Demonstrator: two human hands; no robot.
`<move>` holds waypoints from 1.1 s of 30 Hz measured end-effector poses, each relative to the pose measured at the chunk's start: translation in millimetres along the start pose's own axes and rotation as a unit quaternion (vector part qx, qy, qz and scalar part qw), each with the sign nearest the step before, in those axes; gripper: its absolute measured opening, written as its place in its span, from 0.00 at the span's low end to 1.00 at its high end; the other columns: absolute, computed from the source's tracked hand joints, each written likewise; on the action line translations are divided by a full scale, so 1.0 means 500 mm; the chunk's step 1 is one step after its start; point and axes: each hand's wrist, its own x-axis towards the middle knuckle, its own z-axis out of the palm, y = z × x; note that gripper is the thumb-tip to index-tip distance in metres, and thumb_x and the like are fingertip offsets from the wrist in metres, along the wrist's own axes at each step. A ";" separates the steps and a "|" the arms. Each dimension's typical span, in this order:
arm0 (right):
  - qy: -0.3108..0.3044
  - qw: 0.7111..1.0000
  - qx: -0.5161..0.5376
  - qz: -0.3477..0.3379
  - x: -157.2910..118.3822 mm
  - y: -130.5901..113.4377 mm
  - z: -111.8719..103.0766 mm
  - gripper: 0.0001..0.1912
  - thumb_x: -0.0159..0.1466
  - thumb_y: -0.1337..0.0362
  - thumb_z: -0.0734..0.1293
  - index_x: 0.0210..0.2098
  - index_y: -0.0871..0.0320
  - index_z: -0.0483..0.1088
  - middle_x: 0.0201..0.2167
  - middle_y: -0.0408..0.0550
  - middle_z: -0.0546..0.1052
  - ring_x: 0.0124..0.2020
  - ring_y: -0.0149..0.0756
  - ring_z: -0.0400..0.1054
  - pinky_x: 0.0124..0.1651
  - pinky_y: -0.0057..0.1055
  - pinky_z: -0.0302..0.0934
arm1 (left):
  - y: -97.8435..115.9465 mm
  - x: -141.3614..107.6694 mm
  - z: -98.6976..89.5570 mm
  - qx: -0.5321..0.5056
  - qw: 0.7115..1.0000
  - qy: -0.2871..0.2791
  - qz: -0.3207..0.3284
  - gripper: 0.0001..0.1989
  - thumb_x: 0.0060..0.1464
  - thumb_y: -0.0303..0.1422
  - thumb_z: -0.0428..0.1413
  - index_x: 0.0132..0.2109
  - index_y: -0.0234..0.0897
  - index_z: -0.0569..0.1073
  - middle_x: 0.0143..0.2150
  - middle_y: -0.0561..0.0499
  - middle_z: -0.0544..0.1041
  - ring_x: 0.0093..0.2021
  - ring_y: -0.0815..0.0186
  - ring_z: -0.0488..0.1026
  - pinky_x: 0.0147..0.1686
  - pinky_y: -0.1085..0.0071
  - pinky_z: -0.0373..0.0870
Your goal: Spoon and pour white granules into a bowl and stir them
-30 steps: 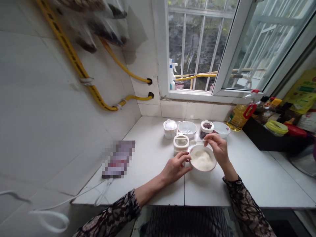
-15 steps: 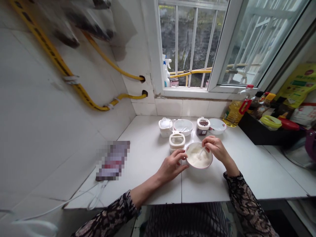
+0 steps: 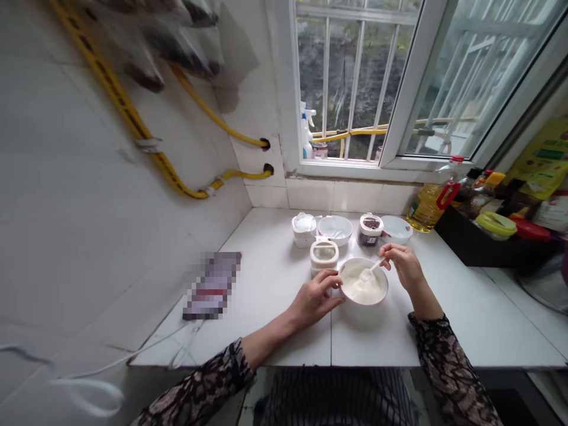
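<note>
A white bowl (image 3: 364,300) with a thin coloured rim stands on the tiled counter, holding a pale, creamy-looking substance (image 3: 361,290). My right hand (image 3: 403,266) pinches the handle of a small white spoon (image 3: 367,274), whose head rests at the substance's surface. On the bowl's left edge lie the fingers of my left hand (image 3: 316,297), thumb and forefinger set around its side. Just behind that hand is a lidded jar (image 3: 323,255). Further back are a white jar (image 3: 304,231), a bowl (image 3: 335,231) with something clear inside, and a jar with dark contents (image 3: 370,229).
Another white bowl (image 3: 396,229) stands at the back right, near an oil bottle (image 3: 428,207) and a black box (image 3: 470,242) of bottles. At the left lies a pixelated dark object (image 3: 213,287) with a white cable. Yellow pipes (image 3: 168,171) run along the left wall.
My right hand has drawn slightly back to the right, and the spoon's head now shows clearly above the pale substance. The whole view has shifted a little. My left hand stays at the bowl.
</note>
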 end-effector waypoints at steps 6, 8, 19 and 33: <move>-0.009 1.000 0.025 0.014 0.004 0.008 0.002 0.05 0.46 0.67 0.65 0.18 0.59 0.73 0.14 0.43 0.68 0.16 0.28 0.56 0.26 0.32 0.57 | 0.003 0.001 -0.001 0.007 1.000 -0.001 -0.006 0.11 0.58 0.33 0.59 0.47 0.40 0.70 0.54 0.44 0.73 0.39 0.67 0.77 0.34 0.72 0.80; -0.013 0.999 0.030 0.019 0.004 0.009 0.003 0.05 0.47 0.67 0.66 0.19 0.59 0.73 0.15 0.43 0.69 0.16 0.29 0.57 0.26 0.32 0.57 | 0.004 0.001 -0.001 0.006 1.000 -0.002 -0.008 0.11 0.57 0.33 0.60 0.47 0.40 0.70 0.54 0.44 0.73 0.39 0.67 0.77 0.34 0.72 0.80; 0.001 0.998 0.060 0.033 0.011 0.020 0.001 0.04 0.46 0.67 0.67 0.19 0.59 0.74 0.14 0.42 0.69 0.16 0.28 0.58 0.29 0.33 0.62 | 0.007 0.001 -0.002 0.005 1.000 -0.006 -0.014 0.11 0.57 0.32 0.60 0.47 0.40 0.70 0.54 0.45 0.73 0.40 0.67 0.76 0.34 0.73 0.80; 0.017 0.973 -0.107 -0.206 -0.003 0.001 0.121 0.07 0.64 0.61 0.63 0.34 0.55 0.72 0.25 0.44 0.77 0.31 0.39 0.71 0.43 0.38 0.63 | 0.005 0.001 0.001 0.007 1.000 -0.001 -0.013 0.11 0.57 0.32 0.59 0.47 0.40 0.71 0.53 0.45 0.73 0.38 0.68 0.76 0.33 0.72 0.79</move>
